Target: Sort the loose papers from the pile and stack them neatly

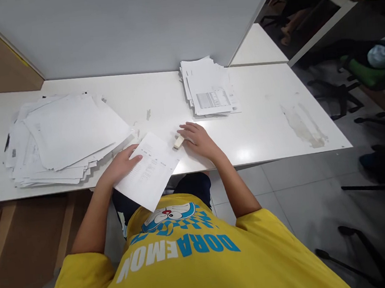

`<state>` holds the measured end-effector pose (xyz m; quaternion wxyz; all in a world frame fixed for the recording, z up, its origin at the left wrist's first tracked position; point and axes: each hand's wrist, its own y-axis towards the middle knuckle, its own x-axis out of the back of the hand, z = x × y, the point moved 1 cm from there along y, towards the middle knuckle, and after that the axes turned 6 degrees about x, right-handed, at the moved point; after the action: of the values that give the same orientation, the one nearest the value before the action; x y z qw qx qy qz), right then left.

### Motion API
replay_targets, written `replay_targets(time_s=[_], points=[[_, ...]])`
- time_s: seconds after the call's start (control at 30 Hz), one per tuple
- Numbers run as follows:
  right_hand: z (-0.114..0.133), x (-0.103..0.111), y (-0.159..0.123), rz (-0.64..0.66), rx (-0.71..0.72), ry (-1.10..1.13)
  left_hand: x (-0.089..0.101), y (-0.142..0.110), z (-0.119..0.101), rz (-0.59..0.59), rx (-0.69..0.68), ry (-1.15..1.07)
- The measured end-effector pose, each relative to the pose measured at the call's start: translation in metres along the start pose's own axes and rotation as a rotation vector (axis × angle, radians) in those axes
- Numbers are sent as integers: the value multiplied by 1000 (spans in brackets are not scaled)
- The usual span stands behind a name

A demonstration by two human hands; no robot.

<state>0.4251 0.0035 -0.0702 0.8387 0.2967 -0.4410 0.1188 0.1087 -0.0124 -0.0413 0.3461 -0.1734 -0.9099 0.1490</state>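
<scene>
Hiding stapler partly: right fingers

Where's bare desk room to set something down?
Widest: white tabletop between the small white paper stack and the grey smeared stain at right. Smaller, slightly smudged: between that stack and the large untidy white paper pile. Crowded: left side, under that pile; front middle, left hand on printed white sheet, right hand at small off-white block.

Yellow Doraemon T-shirt close against a white worktop, left hand gripping printed paper over the near edge, right hand at a small cream stapler, sprawling paper pile to the left, smaller paper stack near the grey partition.
</scene>
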Motion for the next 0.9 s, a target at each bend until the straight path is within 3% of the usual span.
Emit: replay_targets(time_s=[0.17, 0.33, 0.4, 0.67, 0.9], points=[[-12, -12, -3, -27, 43, 66, -2, 12, -11, -27, -62, 132], [-1, -22, -2, -86, -175, 185, -1, 16, -17, -17, -100, 184], [1, -27, 6, -85, -250, 175, -1, 15, -16, -9, -112, 180], [-5, -52, 59, -96, -312, 112, 1, 17, -17, 125, -163, 209], [2, -59, 71, -146, -386, 78, 2, 22, -23, 135, -98, 206]])
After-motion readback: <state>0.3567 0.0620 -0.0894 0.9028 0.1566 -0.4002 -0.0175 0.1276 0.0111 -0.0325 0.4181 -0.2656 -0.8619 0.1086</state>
